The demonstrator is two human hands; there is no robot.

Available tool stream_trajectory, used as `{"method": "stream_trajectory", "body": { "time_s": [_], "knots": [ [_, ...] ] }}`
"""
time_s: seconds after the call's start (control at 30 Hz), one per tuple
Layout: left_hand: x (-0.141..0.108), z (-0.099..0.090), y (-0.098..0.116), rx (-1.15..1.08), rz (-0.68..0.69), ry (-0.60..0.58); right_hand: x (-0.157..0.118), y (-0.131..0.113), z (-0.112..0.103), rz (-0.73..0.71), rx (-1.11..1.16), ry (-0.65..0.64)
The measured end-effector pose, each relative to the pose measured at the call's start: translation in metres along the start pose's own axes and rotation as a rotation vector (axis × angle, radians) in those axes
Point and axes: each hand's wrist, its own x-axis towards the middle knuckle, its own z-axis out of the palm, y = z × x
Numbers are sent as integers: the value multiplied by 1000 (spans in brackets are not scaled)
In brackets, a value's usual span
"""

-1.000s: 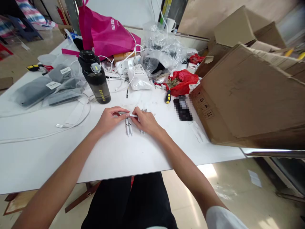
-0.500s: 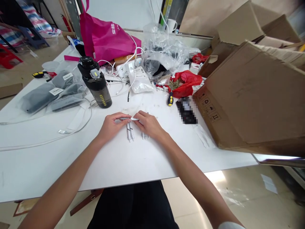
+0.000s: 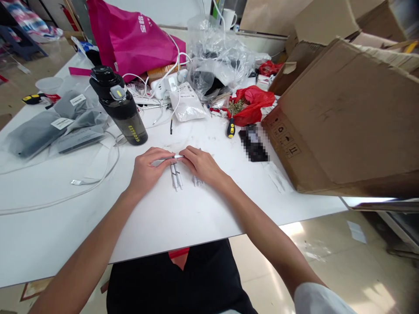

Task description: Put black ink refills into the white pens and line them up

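Note:
A slim white pen (image 3: 178, 156) is held level just above the table, between the fingertips of both hands. My left hand (image 3: 149, 168) pinches its left end, and my right hand (image 3: 201, 163) pinches the right end. Fingers cover much of the pen, so its tips are hard to make out. Directly below lie white pens (image 3: 176, 178) with dark marks, side by side on the white table (image 3: 157, 218). More white pens (image 3: 197, 181) lie partly hidden under my right hand.
Left of the hands stands a black bottle (image 3: 121, 109), near bagged dark items (image 3: 42, 133) and a white cable (image 3: 111, 174). Behind are a white packet (image 3: 189, 104), a screwdriver (image 3: 231, 127) and a red plastic bag (image 3: 258, 102). A large cardboard box (image 3: 343, 122) fills the right.
The camera view has shifted, so the surroundings sit further left and higher in the picture. Both hands stay on the pen, with little change of grip.

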Motion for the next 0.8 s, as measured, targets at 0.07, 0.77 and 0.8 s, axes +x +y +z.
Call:
{"method": "stream_trajectory", "body": {
  "time_s": [0.07, 0.77, 0.8],
  "knots": [
    [0, 0, -2, 16, 15, 5, 0, 1, 0, 7, 40, 4],
    [0, 1, -6, 47, 112, 43, 0, 3, -7, -56, 91, 92],
    [-1, 2, -6, 38, 114, 38, 0, 3, -8, -50, 94, 98]
  ]
}}
